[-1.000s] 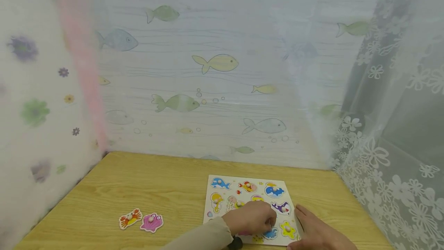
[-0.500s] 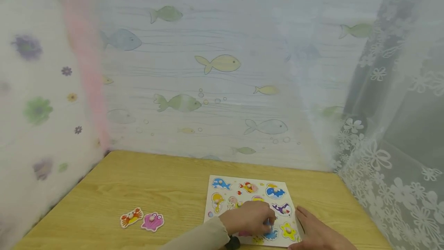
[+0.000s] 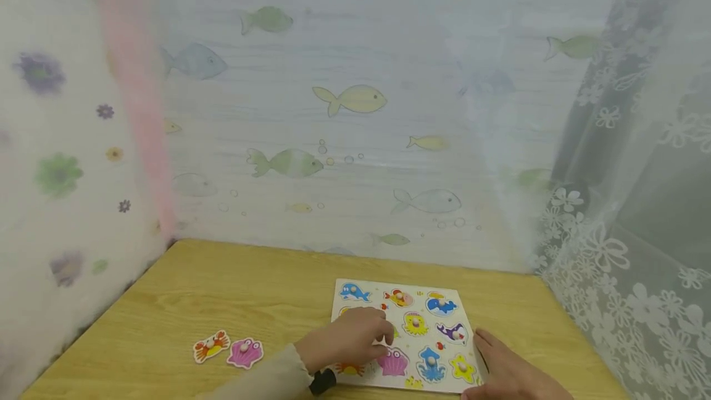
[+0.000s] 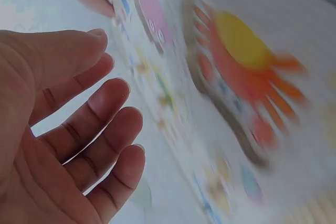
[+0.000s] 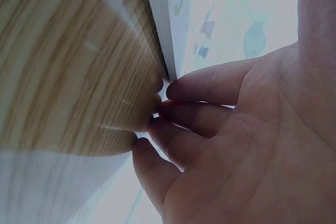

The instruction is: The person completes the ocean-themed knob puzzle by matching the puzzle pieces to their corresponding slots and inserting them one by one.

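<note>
A white peg puzzle board (image 3: 371,381) printed with sea animals lies on the table. My left hand (image 3: 349,339) hovers over its left part, fingers loosely bent. The left wrist view shows nothing in that hand, and a crab picture (image 4: 236,72) on the board beyond the fingers. The blue squid piece (image 3: 432,365) with its round knob sits in the board's front row, between the pink shell picture (image 3: 393,363) and the yellow starfish piece (image 3: 462,368). At the board's right edge rests my right hand (image 3: 511,368), its fingertips (image 5: 176,88) against the board's side and the table.
A loose crab piece (image 3: 212,347) and a loose pink shell piece (image 3: 245,353) lie side by side on the wooden table (image 3: 244,283), left of the board. A fish-printed curtain (image 3: 355,202) hangs along the back edge, and lace fabric (image 3: 605,301) on the right.
My left hand has left the blue squid piece and moved left across the board, uncovering that piece and the yellow octopus piece. The right hand stays at the board's edge.
</note>
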A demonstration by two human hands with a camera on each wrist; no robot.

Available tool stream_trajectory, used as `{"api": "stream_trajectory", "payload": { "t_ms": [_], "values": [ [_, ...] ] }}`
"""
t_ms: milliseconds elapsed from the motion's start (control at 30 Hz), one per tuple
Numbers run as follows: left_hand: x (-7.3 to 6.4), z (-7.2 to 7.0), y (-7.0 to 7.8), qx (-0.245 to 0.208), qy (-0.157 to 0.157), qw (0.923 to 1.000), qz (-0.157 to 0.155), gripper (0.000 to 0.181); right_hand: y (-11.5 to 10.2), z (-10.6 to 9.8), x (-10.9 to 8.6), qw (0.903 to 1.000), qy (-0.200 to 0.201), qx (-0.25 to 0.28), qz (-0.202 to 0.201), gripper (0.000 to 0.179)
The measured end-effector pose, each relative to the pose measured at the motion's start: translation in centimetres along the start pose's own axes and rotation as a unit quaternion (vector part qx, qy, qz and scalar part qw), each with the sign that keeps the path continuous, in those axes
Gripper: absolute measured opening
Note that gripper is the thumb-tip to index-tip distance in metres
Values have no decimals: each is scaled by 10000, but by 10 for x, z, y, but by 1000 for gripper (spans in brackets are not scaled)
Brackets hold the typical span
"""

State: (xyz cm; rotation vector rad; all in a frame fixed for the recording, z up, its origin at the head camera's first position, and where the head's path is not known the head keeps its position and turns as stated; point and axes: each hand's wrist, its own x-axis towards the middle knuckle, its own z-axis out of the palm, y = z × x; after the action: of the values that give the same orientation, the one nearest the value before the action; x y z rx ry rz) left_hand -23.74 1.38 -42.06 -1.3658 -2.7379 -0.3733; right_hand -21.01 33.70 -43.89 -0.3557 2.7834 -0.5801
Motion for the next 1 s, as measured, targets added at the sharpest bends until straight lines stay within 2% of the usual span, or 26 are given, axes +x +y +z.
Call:
{"api": "stream_trajectory", "payload": {
  "t_ms": [200, 433, 700, 1000],
  "values": [
    [-37, -13, -27, -42, 324, 9992, -239, 6, -3, -1, 1, 9995, -48, 16, 327, 118],
    [-79, -22, -47, -111, 405, 9976, -548, 8, 0, 0, 2, 9998, -111, -87, 171, 115],
    [-114, -30, -62, -190, 466, 9960, -739, 10, 5, 1, 2, 9998, -123, -118, -91, 112],
    [-154, -36, -89, -537, 382, 9906, -1198, 10, -1, 1, 1, 9997, -54, -38, 256, 117]
  ]
}}
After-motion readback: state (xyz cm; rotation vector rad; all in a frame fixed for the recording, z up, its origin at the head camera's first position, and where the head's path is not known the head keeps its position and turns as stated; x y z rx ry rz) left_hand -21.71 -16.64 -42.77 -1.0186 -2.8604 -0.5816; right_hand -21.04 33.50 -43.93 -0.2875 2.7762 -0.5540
